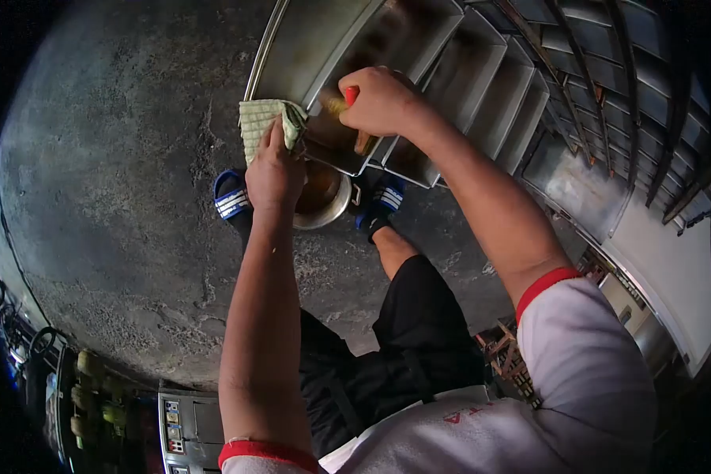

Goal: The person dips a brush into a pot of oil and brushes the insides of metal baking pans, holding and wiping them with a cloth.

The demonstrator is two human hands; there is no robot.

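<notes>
My left hand (275, 172) is closed on a folded, pale green checked cloth (259, 125), which covers the near left corner of a shallow metal tray (312, 55). My right hand (383, 101) grips a brush (351, 96) with a red part and yellowish bristles. The bristles are over the tray's brown-stained near end; whether they touch it I cannot tell. A brown piece (363, 142) shows below my right hand. Under the tray edge, between my feet, stands a metal pot (340, 207) with brown liquid, partly hidden by my left hand.
Several more metal trays (466, 79) overlap in a row to the right. Beyond them rises a dark metal rack (608, 87). Blue sandals (231, 197) are on my feet on the rough grey floor (118, 174). A metal appliance (189, 426) stands at lower left.
</notes>
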